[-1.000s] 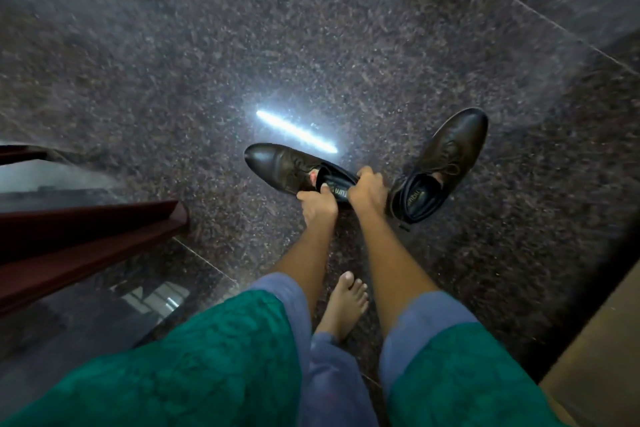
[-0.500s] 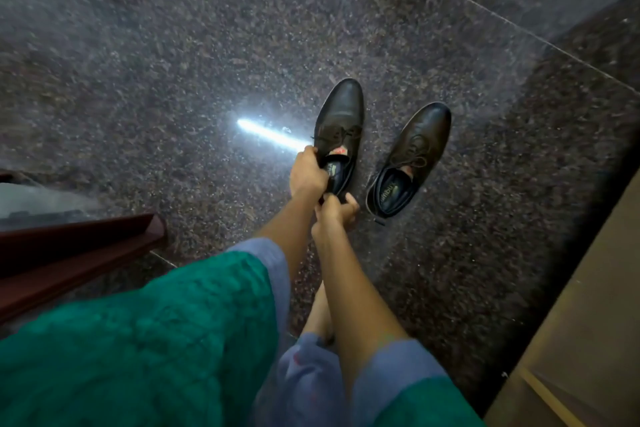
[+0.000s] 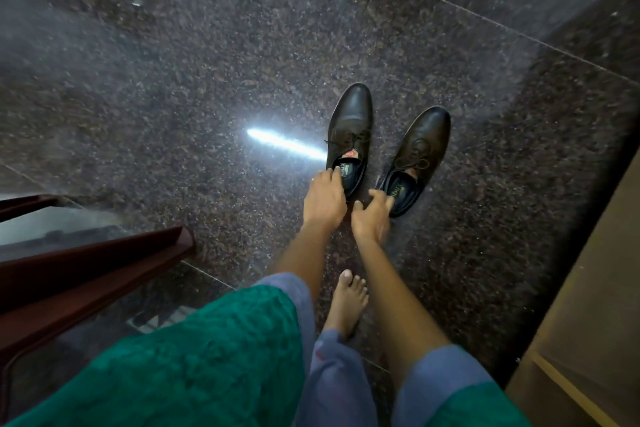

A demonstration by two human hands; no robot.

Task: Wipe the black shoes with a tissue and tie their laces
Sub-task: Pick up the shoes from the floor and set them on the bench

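Note:
Two black lace-up shoes stand side by side on the dark granite floor, toes pointing away from me. The left shoe [image 3: 350, 128] has loose laces and a red label inside. Laces on the right shoe [image 3: 424, 146] form loops over the tongue. My left hand [image 3: 323, 199] holds the left shoe's heel, fingertips over the rim of its opening. My right hand [image 3: 372, 215] has spread fingers that touch the right shoe's heel. No tissue is in view.
A dark red wooden frame with a glass top [image 3: 104, 253] juts in at the left. A tan wooden unit [image 3: 588, 322] fills the lower right corner. My bare foot [image 3: 348, 298] rests on the floor below the hands. A bright light reflection [image 3: 284, 146] lies left of the shoes.
The left shoe was turned from pointing left to pointing away and set beside the other. My right hand left it and moved to the right shoe's heel.

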